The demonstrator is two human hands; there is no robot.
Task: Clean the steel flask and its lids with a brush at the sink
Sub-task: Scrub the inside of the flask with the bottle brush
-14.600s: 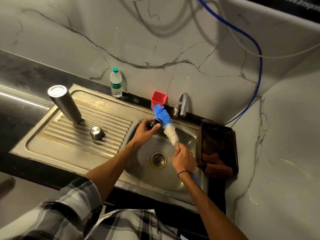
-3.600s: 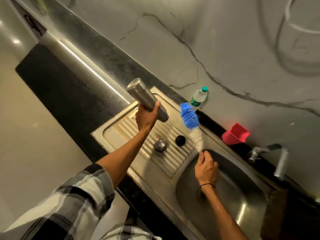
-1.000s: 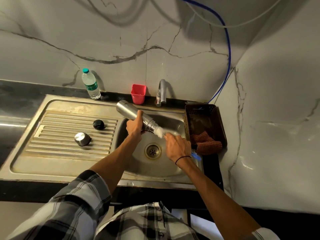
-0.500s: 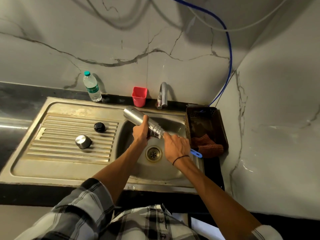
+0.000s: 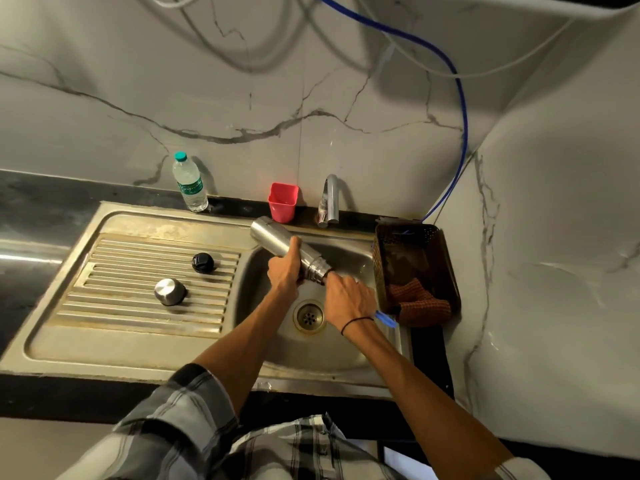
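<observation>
Flask tilted over the sink basin, brush pushed into its mouth.

On the ribbed drainer left of the basin lie the two lids, apart from each other: the black lid nearer the wall, the steel lid nearer the front edge. Behind the basin stand a tap, a red cup just left of it, and further left a water bottle; a dark basket holding an orange cloth sits at the basin's right rim. The left hand is wrapped round the steel flask, which slants over the basin — base up toward the red cup, mouth down to the right. The right hand is closed on the brush right at that mouth; only the blue handle end shows past the wrist — the bristles are hidden.
</observation>
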